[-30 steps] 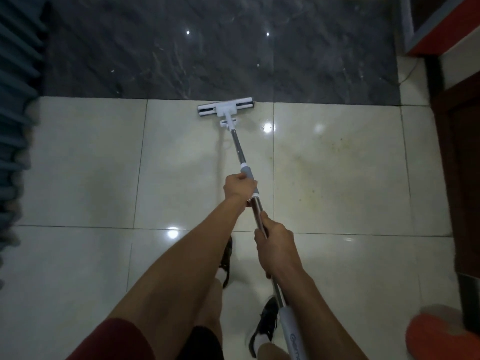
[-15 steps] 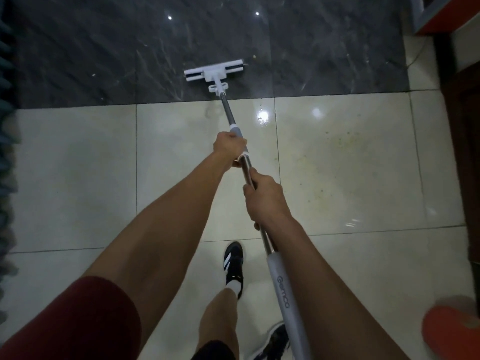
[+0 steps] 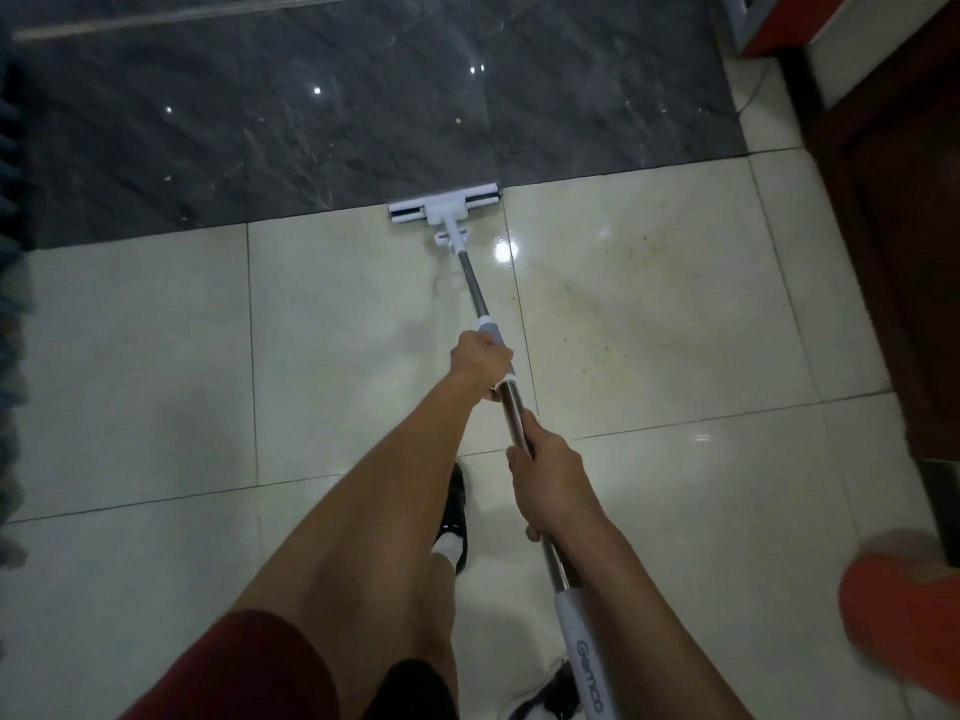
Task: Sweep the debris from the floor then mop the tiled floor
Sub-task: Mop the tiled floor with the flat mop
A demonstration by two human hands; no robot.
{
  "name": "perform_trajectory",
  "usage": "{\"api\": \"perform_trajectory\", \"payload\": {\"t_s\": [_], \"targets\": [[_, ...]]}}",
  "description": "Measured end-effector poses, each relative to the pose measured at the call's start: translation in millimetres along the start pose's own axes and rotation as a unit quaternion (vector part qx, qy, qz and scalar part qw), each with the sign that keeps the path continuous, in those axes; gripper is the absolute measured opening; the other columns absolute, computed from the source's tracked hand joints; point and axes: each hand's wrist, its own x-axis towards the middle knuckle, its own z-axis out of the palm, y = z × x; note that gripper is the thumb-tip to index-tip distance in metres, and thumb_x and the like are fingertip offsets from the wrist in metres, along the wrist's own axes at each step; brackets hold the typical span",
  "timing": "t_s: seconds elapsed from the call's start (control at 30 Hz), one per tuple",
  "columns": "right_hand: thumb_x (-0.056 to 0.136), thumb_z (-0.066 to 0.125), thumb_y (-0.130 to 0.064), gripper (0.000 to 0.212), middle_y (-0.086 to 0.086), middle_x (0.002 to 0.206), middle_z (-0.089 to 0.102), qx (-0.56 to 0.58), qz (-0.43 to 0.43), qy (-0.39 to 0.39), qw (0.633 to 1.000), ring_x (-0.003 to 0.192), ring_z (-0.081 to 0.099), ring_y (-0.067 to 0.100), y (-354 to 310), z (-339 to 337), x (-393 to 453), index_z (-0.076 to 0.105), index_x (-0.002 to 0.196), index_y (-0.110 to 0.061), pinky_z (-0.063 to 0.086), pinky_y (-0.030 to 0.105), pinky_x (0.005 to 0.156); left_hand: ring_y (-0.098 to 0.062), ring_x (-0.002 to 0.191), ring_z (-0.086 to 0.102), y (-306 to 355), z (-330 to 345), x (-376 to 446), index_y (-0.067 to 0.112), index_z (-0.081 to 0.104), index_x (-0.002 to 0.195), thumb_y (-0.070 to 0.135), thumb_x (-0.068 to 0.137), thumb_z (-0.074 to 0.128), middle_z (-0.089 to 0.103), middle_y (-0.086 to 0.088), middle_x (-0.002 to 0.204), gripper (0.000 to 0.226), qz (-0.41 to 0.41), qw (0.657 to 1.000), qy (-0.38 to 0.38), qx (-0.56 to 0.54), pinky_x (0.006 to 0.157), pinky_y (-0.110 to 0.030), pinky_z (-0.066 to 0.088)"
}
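I hold a long mop with a metal pole [image 3: 474,283] and a white and black flat head [image 3: 443,204]. The head rests on the floor at the seam between the dark marble tiles [image 3: 311,127] and the cream tiles [image 3: 135,356]. My left hand [image 3: 479,362] is closed around the grey collar of the pole, further forward. My right hand [image 3: 545,478] grips the pole lower down, above the white handle sleeve [image 3: 582,646]. A patch of brownish specks [image 3: 634,304] stains the cream tile to the right of the pole.
Dark wooden furniture [image 3: 893,252] stands along the right side, with a red and white edge [image 3: 779,28] above it. An orange blurred object [image 3: 904,615] sits at the lower right. A dark ribbed shape [image 3: 10,252] runs down the left edge. My shoes [image 3: 454,517] are below my arms.
The mop head was pulled back from the dark marble to the seam with the cream tiles. Both hands kept their grip on the pole and came back toward me.
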Motion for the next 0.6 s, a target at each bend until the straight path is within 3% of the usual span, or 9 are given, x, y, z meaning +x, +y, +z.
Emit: {"api": "perform_trajectory", "payload": {"t_s": [0.07, 0.13, 0.23, 0.3, 0.43, 0.5, 0.6], "targets": [[0.104, 0.045, -0.021, 0.049, 0.009, 0.108, 0.067, 0.0, -0.004, -0.002, 1.0, 0.086, 0.065, 0.02, 39.4, -6.6, -27.2, 0.036, 0.151, -0.025, 0.052, 0.028, 0.071, -0.028, 0.07, 0.067, -23.8, 27.3, -28.5, 0.006, 0.056, 0.097, 0.008, 0.095, 0.068, 0.066, -0.015, 0.093, 0.012, 0.0, 1.0, -0.006, 0.017, 0.057, -0.043, 0.06], [0.103, 0.046, -0.02, 0.049, 0.009, 0.112, 0.067, -0.004, -0.01, -0.008, 1.0, 0.093, 0.067, 0.023, 79.3, -13.2, -54.2, 0.036, 0.151, -0.024, 0.053, 0.029, 0.076, -0.033, 0.08, 0.071, -49.1, 55.3, -58.5, 0.005, 0.059, 0.097, 0.008, 0.094, 0.067, 0.068, -0.021, 0.107, 0.009, 0.001, 0.999, -0.016, 0.036, 0.062, -0.045, 0.063], [0.103, 0.044, -0.019, 0.049, 0.01, 0.112, 0.067, -0.008, -0.014, -0.016, 1.0, 0.094, 0.067, 0.025, 140.0, -22.5, -96.0, 0.035, 0.151, -0.024, 0.051, 0.029, 0.073, -0.035, 0.098, 0.072, -91.0, 97.8, -103.3, 0.002, 0.056, 0.13, 0.009, 0.095, 0.061, 0.065, -0.02, 0.123, 0.036, 0.013, 0.996, -0.042, 0.083, 0.058, -0.036, 0.062], [0.104, 0.043, -0.019, 0.049, 0.009, 0.111, 0.067, -0.011, -0.01, -0.017, 1.0, 0.092, 0.067, 0.023, 179.3, -27.2, -125.0, 0.033, 0.151, -0.024, 0.05, 0.028, 0.073, -0.035, 0.101, 0.071, -119.8, 123.0, -132.3, 0.003, 0.055, 0.134, 0.009, 0.096, 0.059, 0.065, -0.02, 0.126, 0.04, 0.017, 0.994, -0.049, 0.097, 0.058, -0.035, 0.062], [0.104, 0.043, -0.021, 0.05, 0.008, 0.115, 0.067, -0.014, 0.005, -0.015, 1.0, 0.094, 0.067, 0.02, 245.7, -26.4, -176.7, 0.03, 0.153, -0.024, 0.055, 0.03, 0.083, -0.038, 0.1, 0.071, -173.9, 162.0, -181.1, 0.013, 0.056, 0.105, 0.009, 0.095, 0.058, 0.065, -0.022, 0.124, 0.011, 0.015, 0.993, -0.062, 0.099, 0.067, -0.046, 0.065], [0.104, 0.044, -0.022, 0.052, 0.008, 0.118, 0.067, -0.019, 0.01, -0.017, 1.0, 0.098, 0.066, 0.021, 268.2, -23.0, -200.3, 0.028, 0.154, -0.023, 0.055, 0.029, 0.085, -0.037, 0.098, 0.072, -198.5, 170.8, -200.7, 0.019, 0.052, 0.086, 0.009, 0.094, 0.059, 0.065, -0.022, 0.123, 0.015, 0.015, 0.992, -0.07, 0.103, 0.066, -0.048, 0.065], [0.104, 0.043, -0.022, 0.053, 0.01, 0.118, 0.066, -0.025, 0.013, -0.024, 0.999, 0.099, 0.066, 0.023, 293.4, -12.8, -239.3, 0.026, 0.155, -0.023, 0.052, 0.028, 0.081, -0.036, 0.094, 0.073, -232.3, 176.3, -231.1, 0.02, 0.051, 0.083, 0.01, 0.094, 0.059, 0.066, -0.021, 0.122, 0.017, 0.016, 0.991, -0.075, 0.114, 0.064, -0.047, 0.065]]}}
